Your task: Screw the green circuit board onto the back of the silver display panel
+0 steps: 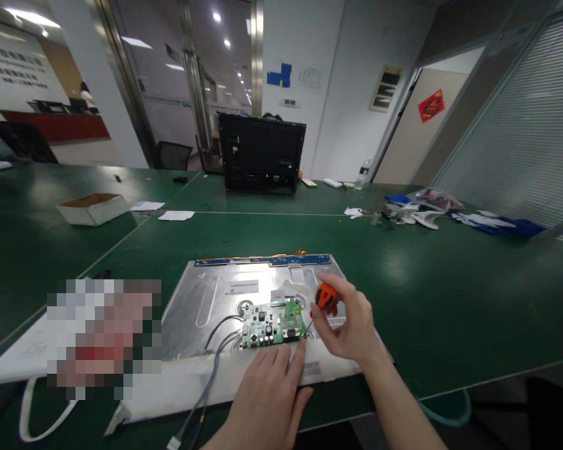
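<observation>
A green circuit board [267,326] lies on the metal back of a flat display panel [201,281]. My right hand [351,319] is closed around the orange and black handle of a screwdriver [326,297]. Its thin shaft slants down to the board's lower right corner. My left hand [272,394] rests on the panel's whitish lower strip [178,381], fingers stretched out. The index fingertip touches the corner close to the screwdriver's tip. Dark cables [214,369] run from the board's left side over the panel's front edge, ending in a white connector [173,443].
Left of the panel lies a white bag [19,356], partly blurred out. Farther back on the green table [426,281] are a shallow box [94,209], paper sheets [176,215], an upright black monitor housing [263,153], a bottle [363,175] and piled gloves and bags [417,209].
</observation>
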A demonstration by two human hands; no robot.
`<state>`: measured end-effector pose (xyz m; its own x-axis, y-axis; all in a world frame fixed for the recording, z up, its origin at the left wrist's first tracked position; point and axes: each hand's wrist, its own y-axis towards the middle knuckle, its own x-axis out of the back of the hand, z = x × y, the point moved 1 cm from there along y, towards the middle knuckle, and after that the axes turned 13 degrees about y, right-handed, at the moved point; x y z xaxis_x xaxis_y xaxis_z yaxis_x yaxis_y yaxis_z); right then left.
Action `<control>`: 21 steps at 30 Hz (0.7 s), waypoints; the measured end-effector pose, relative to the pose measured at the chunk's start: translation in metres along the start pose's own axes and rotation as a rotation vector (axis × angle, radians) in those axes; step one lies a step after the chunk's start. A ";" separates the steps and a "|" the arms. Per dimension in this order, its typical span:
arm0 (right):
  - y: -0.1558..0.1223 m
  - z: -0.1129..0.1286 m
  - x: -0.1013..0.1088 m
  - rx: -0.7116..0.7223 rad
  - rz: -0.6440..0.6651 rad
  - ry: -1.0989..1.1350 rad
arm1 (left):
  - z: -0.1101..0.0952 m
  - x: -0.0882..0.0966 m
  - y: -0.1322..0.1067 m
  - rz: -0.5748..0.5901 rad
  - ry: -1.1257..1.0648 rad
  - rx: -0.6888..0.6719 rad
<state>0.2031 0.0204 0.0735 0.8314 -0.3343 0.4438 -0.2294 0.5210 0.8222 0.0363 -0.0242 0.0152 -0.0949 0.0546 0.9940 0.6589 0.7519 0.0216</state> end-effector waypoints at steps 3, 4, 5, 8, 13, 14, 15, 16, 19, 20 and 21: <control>0.000 -0.001 -0.002 0.024 -0.028 -0.028 | 0.000 0.000 0.000 -0.004 -0.001 -0.001; 0.000 -0.002 -0.002 0.031 -0.037 -0.035 | 0.000 0.000 0.000 -0.001 -0.002 0.000; -0.001 -0.003 -0.003 0.036 -0.045 -0.040 | 0.000 0.000 0.000 0.001 -0.003 0.002; -0.002 -0.005 -0.005 0.049 -0.053 -0.039 | 0.000 0.000 0.001 0.004 -0.005 0.005; -0.002 -0.004 -0.004 0.040 -0.034 -0.007 | 0.001 0.000 -0.001 -0.006 -0.008 -0.008; -0.002 -0.004 -0.003 0.034 -0.023 0.001 | 0.001 0.000 -0.001 -0.009 -0.005 -0.009; -0.001 -0.003 -0.002 0.027 -0.010 0.010 | 0.001 0.000 -0.001 -0.010 -0.002 -0.009; -0.001 -0.002 -0.001 0.021 0.004 0.021 | 0.001 0.000 -0.001 -0.011 0.002 -0.008; 0.000 -0.001 0.001 0.007 0.034 0.072 | 0.001 0.001 0.000 -0.003 0.010 -0.006; 0.000 -0.001 0.001 0.002 0.036 0.085 | 0.001 0.002 0.000 -0.002 0.011 -0.006; 0.000 -0.002 0.001 -0.002 0.034 0.092 | 0.000 0.002 0.000 -0.001 0.011 -0.007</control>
<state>0.2047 0.0213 0.0732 0.8661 -0.2427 0.4369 -0.2574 0.5327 0.8062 0.0359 -0.0235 0.0176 -0.0873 0.0460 0.9951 0.6641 0.7473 0.0237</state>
